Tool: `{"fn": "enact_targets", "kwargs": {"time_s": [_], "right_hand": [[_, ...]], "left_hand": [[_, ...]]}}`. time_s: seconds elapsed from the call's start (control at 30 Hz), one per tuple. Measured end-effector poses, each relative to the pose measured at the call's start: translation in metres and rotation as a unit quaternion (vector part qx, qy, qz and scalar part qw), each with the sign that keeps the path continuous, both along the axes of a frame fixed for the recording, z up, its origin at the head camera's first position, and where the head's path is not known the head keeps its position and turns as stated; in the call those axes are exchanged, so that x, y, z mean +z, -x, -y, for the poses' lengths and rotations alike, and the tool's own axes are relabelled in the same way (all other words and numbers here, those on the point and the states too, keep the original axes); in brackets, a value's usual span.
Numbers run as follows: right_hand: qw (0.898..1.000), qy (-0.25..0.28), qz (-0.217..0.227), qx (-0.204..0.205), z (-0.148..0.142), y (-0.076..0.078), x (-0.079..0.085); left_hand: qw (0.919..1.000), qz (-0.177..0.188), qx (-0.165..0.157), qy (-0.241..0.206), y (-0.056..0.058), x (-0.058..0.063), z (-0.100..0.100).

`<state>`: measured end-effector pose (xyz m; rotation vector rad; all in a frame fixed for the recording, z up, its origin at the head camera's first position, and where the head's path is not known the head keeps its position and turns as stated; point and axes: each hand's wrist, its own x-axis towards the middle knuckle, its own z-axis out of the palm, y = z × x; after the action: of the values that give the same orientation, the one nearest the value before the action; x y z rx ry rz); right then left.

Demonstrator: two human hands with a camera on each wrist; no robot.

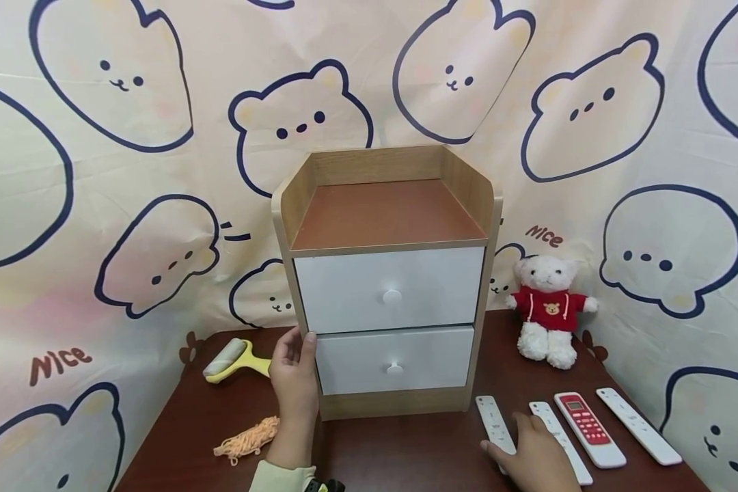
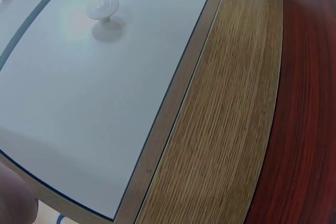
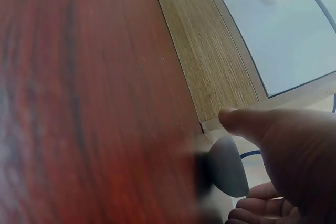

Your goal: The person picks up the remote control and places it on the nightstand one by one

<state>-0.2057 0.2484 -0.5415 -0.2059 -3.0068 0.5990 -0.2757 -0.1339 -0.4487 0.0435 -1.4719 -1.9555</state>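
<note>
A wooden cabinet (image 1: 398, 403) with two white drawers stands upright in the middle of the table. My left hand (image 1: 295, 376) rests at its left side, thumb at the front edge beside the lower drawer (image 1: 357, 365) and loosely bent fingers next to the side panel. Both drawers are closed; the upper drawer (image 1: 344, 290) has a round white knob. My right hand (image 1: 538, 458) holds the leftmost white remote control (image 1: 492, 417), thumb on its left and fingers on its right. The near part of that remote is hidden by the hand.
Right of it lie a second white remote (image 1: 547, 417), a remote with a red keypad (image 1: 590, 427) and another white one (image 1: 639, 424). A teddy bear (image 1: 551, 307) sits behind. A yellow lint roller (image 1: 240, 362) and orange yarn (image 1: 246, 441) lie left of the cabinet.
</note>
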Motion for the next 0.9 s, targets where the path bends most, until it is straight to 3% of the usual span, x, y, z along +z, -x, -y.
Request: {"fn": "enact_targets", "kwargs": {"time_s": [0.3,0.9], "right_hand": [[1.000,0.010,0.027,-0.010,0.0025,0.0032,-0.0009],[1.000,0.004,-0.005,-0.010,0.0039,0.0010,-0.0036]], "left_hand": [[0.9990,-0.005,0.005,-0.044,0.0002,0.0002,-0.0041],[0.9987,-0.010,-0.005,-0.049,0.0002,0.0018,-0.0044]]}}
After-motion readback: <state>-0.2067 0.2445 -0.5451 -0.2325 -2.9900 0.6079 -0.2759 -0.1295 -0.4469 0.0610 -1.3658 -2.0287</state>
